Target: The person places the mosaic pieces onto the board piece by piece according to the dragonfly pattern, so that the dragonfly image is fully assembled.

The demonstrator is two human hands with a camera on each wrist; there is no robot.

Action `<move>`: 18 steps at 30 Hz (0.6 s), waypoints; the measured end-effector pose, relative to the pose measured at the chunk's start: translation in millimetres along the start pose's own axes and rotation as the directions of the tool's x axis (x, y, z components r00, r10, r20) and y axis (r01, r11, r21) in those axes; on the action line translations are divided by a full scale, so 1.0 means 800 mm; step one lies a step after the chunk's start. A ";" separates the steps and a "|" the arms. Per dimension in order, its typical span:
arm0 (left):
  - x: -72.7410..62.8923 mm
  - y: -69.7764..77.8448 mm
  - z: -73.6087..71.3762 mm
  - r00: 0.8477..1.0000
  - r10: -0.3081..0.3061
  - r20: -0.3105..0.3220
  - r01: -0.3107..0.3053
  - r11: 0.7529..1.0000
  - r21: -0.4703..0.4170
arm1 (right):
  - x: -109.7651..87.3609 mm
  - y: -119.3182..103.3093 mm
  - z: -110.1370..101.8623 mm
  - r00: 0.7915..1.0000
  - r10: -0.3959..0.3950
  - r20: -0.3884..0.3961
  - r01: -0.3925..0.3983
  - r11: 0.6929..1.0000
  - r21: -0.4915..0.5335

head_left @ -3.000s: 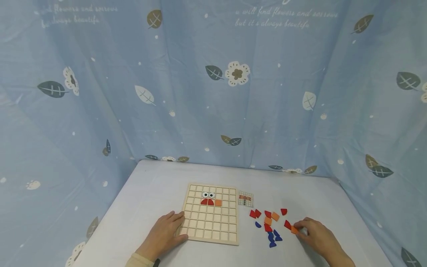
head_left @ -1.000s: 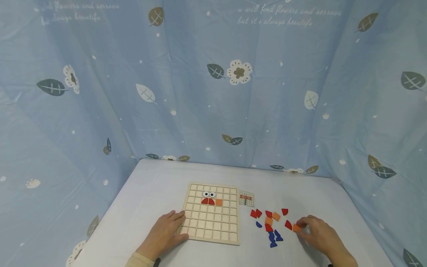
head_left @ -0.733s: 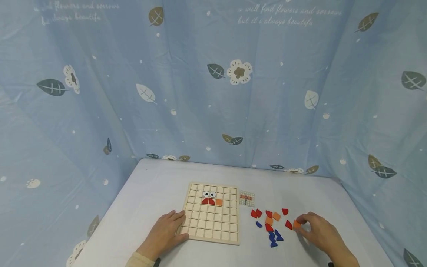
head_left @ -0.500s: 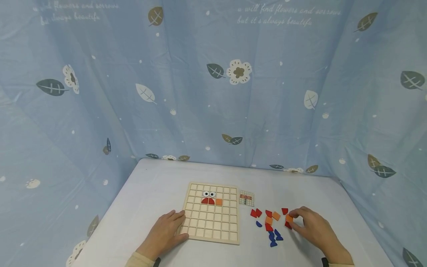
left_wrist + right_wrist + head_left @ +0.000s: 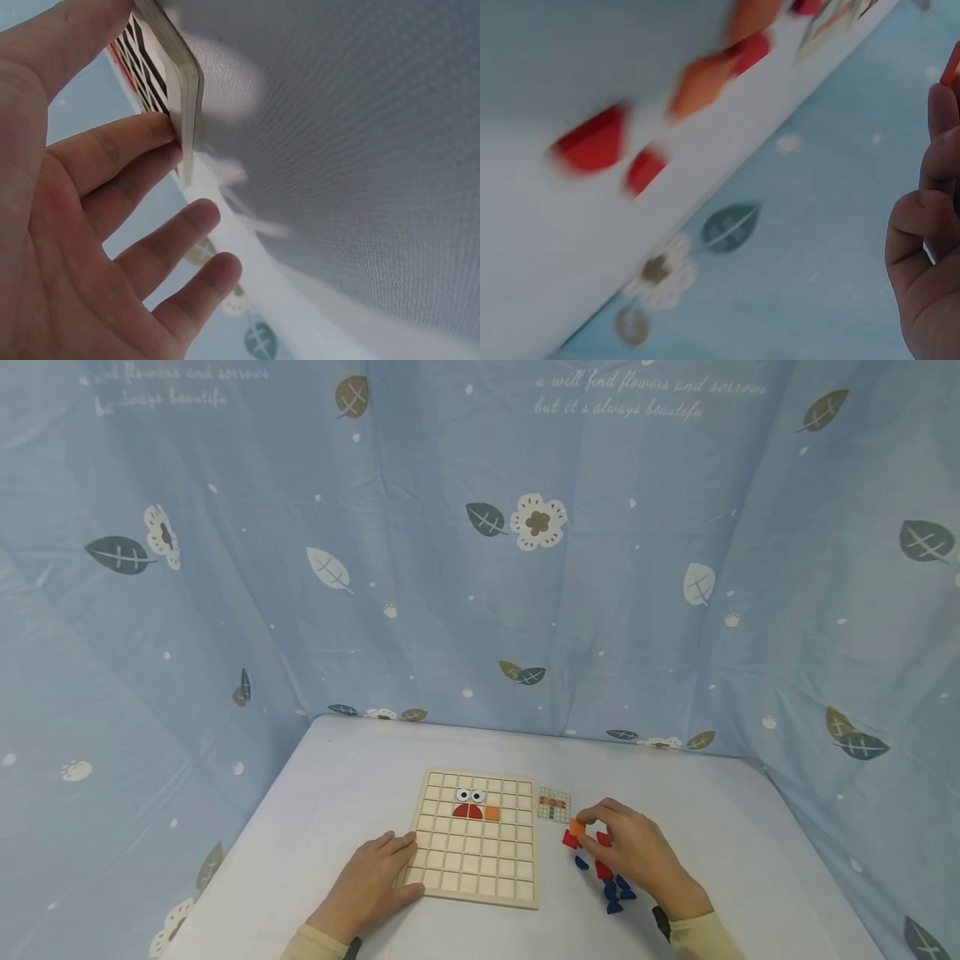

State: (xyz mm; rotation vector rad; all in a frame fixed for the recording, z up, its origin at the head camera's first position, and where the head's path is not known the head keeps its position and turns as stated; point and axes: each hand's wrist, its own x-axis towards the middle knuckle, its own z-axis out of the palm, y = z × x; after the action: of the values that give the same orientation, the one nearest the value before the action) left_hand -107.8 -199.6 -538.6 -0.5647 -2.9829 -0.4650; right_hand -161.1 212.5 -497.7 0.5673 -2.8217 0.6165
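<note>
My right hand [image 5: 637, 852] pinches an orange square tile [image 5: 577, 827] between thumb and fingers, above the loose pieces and right of the board. At the right edge of the right wrist view, a bit of that tile [image 5: 951, 67] shows by the fingertips. My left hand [image 5: 367, 885] rests against the left edge of the wooden grid board [image 5: 472, 864], its fingers loosely extended; the left wrist view shows fingertips touching the board's edge [image 5: 187, 90]. Two eye tiles [image 5: 470, 796] lie on the grid, above two red quarter-round tiles [image 5: 467, 812] and an orange square [image 5: 492, 813].
A small pattern card [image 5: 554, 805] lies beside the board's right edge. Red pieces [image 5: 570, 840] and blue pieces [image 5: 613, 906] are scattered on the white table [image 5: 360, 760], some hidden by my right hand. A blue printed curtain [image 5: 420, 610] hangs behind.
My right hand has picked up the orange tile at the far right and carried it left, over the loose pieces towards the card. My left hand and the tiles on the board stay put.
</note>
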 end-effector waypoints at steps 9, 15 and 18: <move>0.001 0.000 0.000 1.000 -0.003 0.007 0.003 1.000 -0.007 | 0.038 -0.042 0.043 0.976 -0.215 -0.027 0.216 0.973 0.080; 0.001 0.003 -0.005 0.999 -0.014 0.031 0.015 1.000 -0.015 | 0.060 -0.068 0.067 0.963 -0.269 0.013 0.267 0.959 0.091; 0.002 0.003 -0.004 0.999 -0.012 0.034 0.013 1.000 -0.014 | 0.068 -0.078 0.075 0.953 -0.301 0.029 0.298 0.952 0.075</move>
State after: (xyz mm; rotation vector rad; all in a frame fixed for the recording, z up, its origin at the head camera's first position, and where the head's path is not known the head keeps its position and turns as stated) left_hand -108.4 -198.2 -534.6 -0.5610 -3.0194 -0.4830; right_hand -191.7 116.0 -514.4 1.0079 -2.6776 0.6507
